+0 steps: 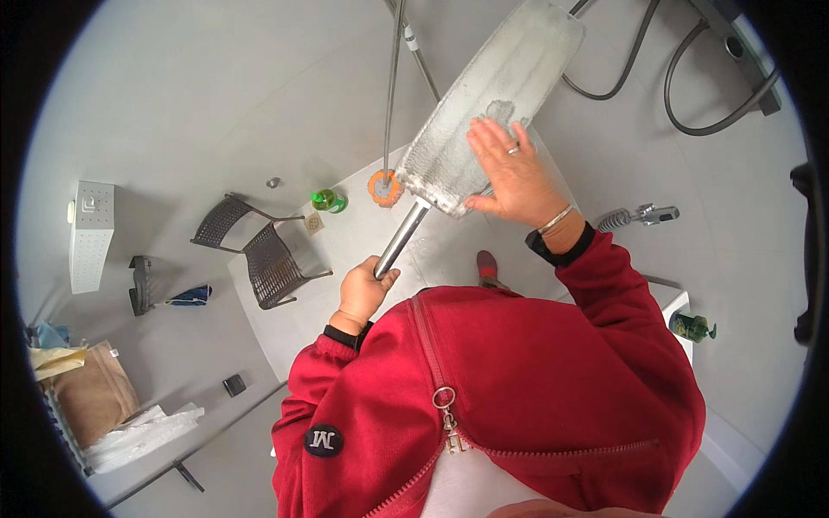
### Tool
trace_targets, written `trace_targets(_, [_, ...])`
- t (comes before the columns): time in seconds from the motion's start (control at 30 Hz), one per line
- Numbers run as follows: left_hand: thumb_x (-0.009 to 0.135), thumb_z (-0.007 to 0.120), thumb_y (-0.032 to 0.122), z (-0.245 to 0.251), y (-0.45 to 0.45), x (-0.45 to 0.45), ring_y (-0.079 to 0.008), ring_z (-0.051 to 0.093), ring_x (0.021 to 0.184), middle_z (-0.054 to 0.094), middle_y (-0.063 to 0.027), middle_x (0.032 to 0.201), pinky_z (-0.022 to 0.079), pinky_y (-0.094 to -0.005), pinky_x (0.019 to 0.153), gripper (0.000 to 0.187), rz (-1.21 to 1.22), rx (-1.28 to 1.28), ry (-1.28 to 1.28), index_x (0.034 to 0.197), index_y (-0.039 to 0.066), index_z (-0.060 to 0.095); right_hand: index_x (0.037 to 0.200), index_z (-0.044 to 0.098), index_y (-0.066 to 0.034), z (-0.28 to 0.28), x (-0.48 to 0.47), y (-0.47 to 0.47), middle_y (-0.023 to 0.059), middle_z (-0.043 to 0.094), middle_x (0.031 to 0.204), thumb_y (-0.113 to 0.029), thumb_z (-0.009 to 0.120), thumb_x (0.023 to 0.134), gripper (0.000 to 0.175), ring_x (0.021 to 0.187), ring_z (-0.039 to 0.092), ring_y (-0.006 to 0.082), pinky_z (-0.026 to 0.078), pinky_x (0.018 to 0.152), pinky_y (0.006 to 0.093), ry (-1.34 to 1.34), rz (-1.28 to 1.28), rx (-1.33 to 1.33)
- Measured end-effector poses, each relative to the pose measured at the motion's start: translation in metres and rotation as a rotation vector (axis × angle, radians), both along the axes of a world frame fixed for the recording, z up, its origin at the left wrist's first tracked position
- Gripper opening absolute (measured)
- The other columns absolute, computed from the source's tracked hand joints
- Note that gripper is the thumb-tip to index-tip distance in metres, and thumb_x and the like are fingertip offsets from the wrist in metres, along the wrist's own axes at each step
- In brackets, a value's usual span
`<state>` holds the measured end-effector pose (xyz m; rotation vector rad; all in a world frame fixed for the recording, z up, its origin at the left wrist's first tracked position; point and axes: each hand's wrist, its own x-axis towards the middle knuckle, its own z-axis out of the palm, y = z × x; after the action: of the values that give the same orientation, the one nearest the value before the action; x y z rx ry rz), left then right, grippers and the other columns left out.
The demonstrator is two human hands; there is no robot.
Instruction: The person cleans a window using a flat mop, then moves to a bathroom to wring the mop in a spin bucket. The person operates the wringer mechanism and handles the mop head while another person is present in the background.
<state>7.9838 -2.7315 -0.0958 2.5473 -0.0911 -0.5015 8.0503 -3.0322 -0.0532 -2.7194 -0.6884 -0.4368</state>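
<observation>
My left hand [364,291] grips the metal handle [403,237] of a flat mop. The long pale-grey mop pad [511,58] is raised in front of me and tilts up to the right. It looks worn and wet, with a darker patch in the middle. My right hand [511,162] lies over the pad's lower right part, back of the hand up, its thumb apart at the near edge. A ring and a bracelet are on it. The palm side is hidden, so how firmly it presses cannot be seen.
A dark woven chair [269,262] stands left, near a green bottle [329,201] and a floor drain [314,224]. A pole ends in an orange-rimmed round head [386,188]. Dark hoses [615,90] hang upper right. A pump bottle [690,326] stands right; towels [97,395] hang left.
</observation>
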Motion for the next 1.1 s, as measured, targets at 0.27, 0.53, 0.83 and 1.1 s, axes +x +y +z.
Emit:
trace_targets(0.27, [0.074,0.066,0.031,0.004,-0.002,0.004,-0.0323,0.057,0.063,0.058,-0.0135,0.064,0.045,-0.0384,0.058,0.026,0.017,-0.031,0.024,0.081,0.007,0.058,0.126,0.040,-0.0022,0.015,0.004,0.011,0.0094,0.038,0.133,-0.049,0.059,0.072,0.074,0.126,0.030,0.0223,0.016,0.103,0.0470,0.029,0.204,-0.059])
trace_targets(0.53, [0.073,0.067,0.030,0.005,0.006,-0.005,-0.0317,0.057,0.059,0.057,-0.0125,0.060,0.045,-0.0378,0.055,0.025,-0.014,-0.062,-0.038,0.078,0.007,0.058,0.129,0.038,-0.0091,0.021,0.080,-0.093,0.0081,0.037,0.135,-0.046,0.054,0.077,0.066,0.127,0.031,0.0233,0.017,0.105,0.0438,-0.255,-0.221,-0.168])
trace_targets(0.83, [0.073,0.066,0.034,0.005,0.004,0.004,-0.0315,0.057,0.059,0.058,-0.0108,0.061,0.045,-0.0392,0.054,0.027,-0.039,0.044,-0.100,0.077,0.010,0.057,0.124,0.039,0.0021,0.026,0.069,-0.024,0.0187,0.039,0.130,-0.046,0.057,0.074,0.072,0.125,0.032,0.0279,0.019,0.103,0.0427,-0.149,0.114,-0.090])
trace_targets(1.1, [0.074,0.065,0.035,0.002,-0.006,0.012,-0.0313,0.057,0.058,0.058,-0.0107,0.060,0.044,-0.0399,0.052,0.026,-0.023,0.123,-0.165,0.076,0.010,0.056,0.118,0.045,0.0002,0.031,0.043,0.030,0.0136,0.043,0.126,-0.046,0.058,0.074,0.065,0.122,0.035,0.0247,0.022,0.101,0.0420,-0.039,0.424,-0.127])
